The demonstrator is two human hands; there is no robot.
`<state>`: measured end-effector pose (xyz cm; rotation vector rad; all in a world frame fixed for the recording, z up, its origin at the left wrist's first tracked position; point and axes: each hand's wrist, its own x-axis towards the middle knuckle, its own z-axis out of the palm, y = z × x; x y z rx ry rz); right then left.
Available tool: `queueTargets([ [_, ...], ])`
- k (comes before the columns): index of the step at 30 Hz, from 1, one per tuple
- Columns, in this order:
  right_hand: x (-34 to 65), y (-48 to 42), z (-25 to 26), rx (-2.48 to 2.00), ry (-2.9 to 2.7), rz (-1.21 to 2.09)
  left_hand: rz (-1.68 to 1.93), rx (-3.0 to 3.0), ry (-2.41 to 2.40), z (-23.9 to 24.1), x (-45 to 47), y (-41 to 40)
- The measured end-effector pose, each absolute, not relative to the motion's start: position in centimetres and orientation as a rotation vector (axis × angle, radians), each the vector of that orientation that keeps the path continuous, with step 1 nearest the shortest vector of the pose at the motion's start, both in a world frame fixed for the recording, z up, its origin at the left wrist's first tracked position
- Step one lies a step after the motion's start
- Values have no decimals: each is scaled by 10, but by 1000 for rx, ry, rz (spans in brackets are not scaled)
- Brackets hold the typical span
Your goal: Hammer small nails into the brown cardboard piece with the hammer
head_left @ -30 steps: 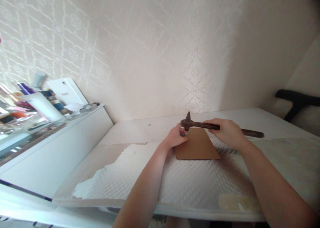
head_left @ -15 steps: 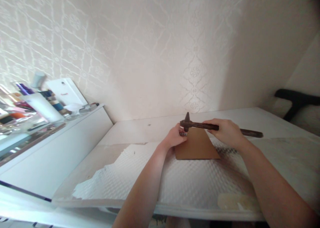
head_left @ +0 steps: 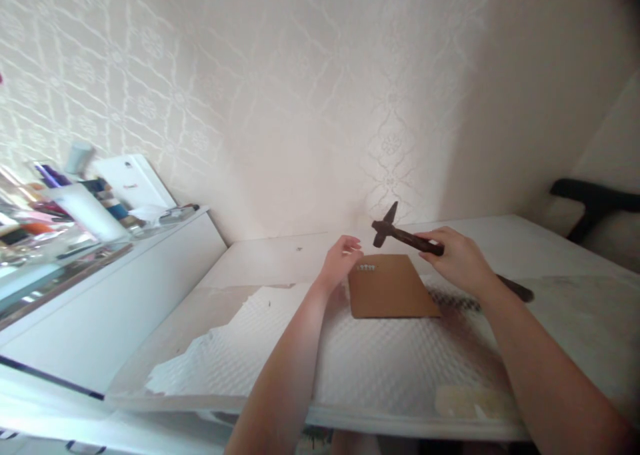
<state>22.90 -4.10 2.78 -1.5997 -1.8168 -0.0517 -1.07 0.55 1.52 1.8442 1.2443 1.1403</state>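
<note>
A brown board (head_left: 393,288) lies flat on the white table (head_left: 280,258), with a short row of small metal nails (head_left: 365,268) near its far left corner. My right hand (head_left: 457,258) is closed around the handle of a dark rusty hammer (head_left: 397,232), whose head is raised and tilted up above the board's far edge. My left hand (head_left: 343,258) hovers just left of the nails, fingers loosely curled and apart, holding nothing.
A white quilted mat (head_left: 380,362) with a torn left edge covers the table's front. A lower white shelf (head_left: 105,242) at the left is crowded with bottles and tubes. A dark chair arm (head_left: 590,198) stands at the far right. A patterned wall is behind.
The hammer head has lifted up off the nails and tilted back. My left hand has let go of the nail spot and drawn slightly left, uncovering the row of nails.
</note>
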Motion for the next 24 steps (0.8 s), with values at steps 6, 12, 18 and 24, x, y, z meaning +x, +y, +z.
queueTargets([
  [6, 234, -37, 21, -1994, -1603, 23, 1264, 1702, 2013, 22, -50, 17],
  [12, 248, -29, 2, -2207, -1361, 9, 776, 1815, 2499, 13, -68, 14],
  [18, 259, -24, -15, -2080, -1402, -125, 475, 1809, 2481, 10, -71, 15],
  [24, 252, -27, -13, -2145, -1421, -98, 427, 1858, 2434, 7, -72, 17],
])
